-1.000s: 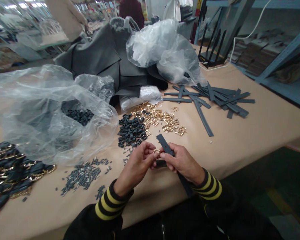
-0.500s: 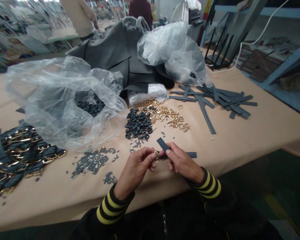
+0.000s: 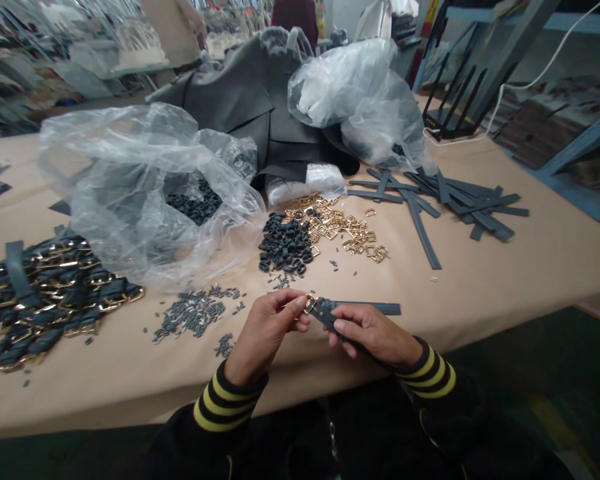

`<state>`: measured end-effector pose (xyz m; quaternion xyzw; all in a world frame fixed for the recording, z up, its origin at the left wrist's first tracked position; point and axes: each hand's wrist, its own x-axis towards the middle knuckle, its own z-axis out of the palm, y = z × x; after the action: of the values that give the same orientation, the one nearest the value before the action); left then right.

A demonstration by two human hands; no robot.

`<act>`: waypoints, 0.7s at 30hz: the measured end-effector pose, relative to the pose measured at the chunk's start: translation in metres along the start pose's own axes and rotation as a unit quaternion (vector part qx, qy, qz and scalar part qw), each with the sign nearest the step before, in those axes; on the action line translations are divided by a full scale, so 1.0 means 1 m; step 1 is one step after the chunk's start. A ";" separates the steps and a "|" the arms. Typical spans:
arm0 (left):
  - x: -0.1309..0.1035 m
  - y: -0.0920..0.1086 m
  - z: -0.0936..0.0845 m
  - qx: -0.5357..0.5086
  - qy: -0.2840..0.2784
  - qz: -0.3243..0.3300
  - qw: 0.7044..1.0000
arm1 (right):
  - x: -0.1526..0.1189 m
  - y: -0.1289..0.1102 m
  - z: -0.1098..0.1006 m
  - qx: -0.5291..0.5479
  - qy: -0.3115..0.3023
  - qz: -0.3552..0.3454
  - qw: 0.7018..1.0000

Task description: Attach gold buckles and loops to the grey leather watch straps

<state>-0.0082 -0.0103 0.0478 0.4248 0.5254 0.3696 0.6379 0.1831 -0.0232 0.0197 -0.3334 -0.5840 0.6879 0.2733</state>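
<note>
Between finger and thumb, my left hand (image 3: 276, 325) pinches a gold buckle (image 3: 311, 303). My right hand (image 3: 373, 331) is closed on a dark grey strap (image 3: 325, 315), whose far end meets the buckle. Another dark strap (image 3: 380, 307) lies on the table just behind my right hand. Beyond my hands sit a heap of small dark loops (image 3: 286, 245) and a scatter of gold buckles (image 3: 357, 235). Left of my left hand lies a pile of tiny grey pieces (image 3: 193, 315), too small to make out exactly.
Finished-looking straps with gold buckles (image 3: 65, 293) are heaped at left. A clear plastic bag (image 3: 145, 220) holds dark loops. Loose straps (image 3: 473, 200) and a black router (image 3: 447, 120) are at right. Grey sheet material (image 3: 230, 93) lies at the back; people stand beyond it.
The strap in my right hand has swung down from pointing up and away, and now lies against the buckle. The whole view has shifted slightly to the left.
</note>
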 end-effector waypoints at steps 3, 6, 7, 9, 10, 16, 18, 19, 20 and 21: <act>0.000 -0.001 0.001 -0.062 -0.036 -0.029 0.997 | 0.000 0.000 -0.004 0.015 -0.016 -0.004 1.000; -0.001 -0.005 0.006 -0.124 -0.078 -0.067 0.987 | 0.002 -0.001 -0.006 0.010 -0.030 -0.013 0.999; -0.001 -0.007 0.009 -0.143 -0.095 -0.080 0.982 | 0.002 -0.001 -0.006 0.006 -0.028 -0.017 0.999; -0.002 -0.013 0.016 -0.172 -0.118 -0.093 0.974 | 0.002 -0.001 -0.004 -0.006 -0.014 -0.020 1.000; -0.002 -0.017 0.020 -0.177 -0.120 -0.091 0.973 | 0.003 -0.001 -0.003 -0.013 -0.003 -0.017 1.000; 0.000 -0.028 0.035 -0.142 -0.076 -0.036 0.986 | 0.003 0.001 0.012 -0.011 0.129 0.003 0.992; 0.001 -0.028 0.036 -0.136 -0.072 -0.039 0.987 | 0.003 0.001 0.016 -0.028 0.168 -0.008 0.985; 0.000 -0.027 0.036 -0.129 -0.070 -0.039 0.988 | 0.003 0.000 0.017 -0.048 0.179 -0.017 0.983; 0.000 -0.027 0.035 -0.119 -0.067 -0.034 0.990 | 0.003 0.000 0.018 -0.070 0.183 -0.028 0.980; -0.001 -0.027 0.034 -0.108 -0.066 -0.025 0.992 | 0.003 -0.001 0.019 -0.091 0.183 -0.037 0.978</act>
<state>0.0255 -0.0259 0.0261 0.3638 0.4492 0.3794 0.7224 0.1666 -0.0323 0.0216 -0.4552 -0.5964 0.5485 0.3691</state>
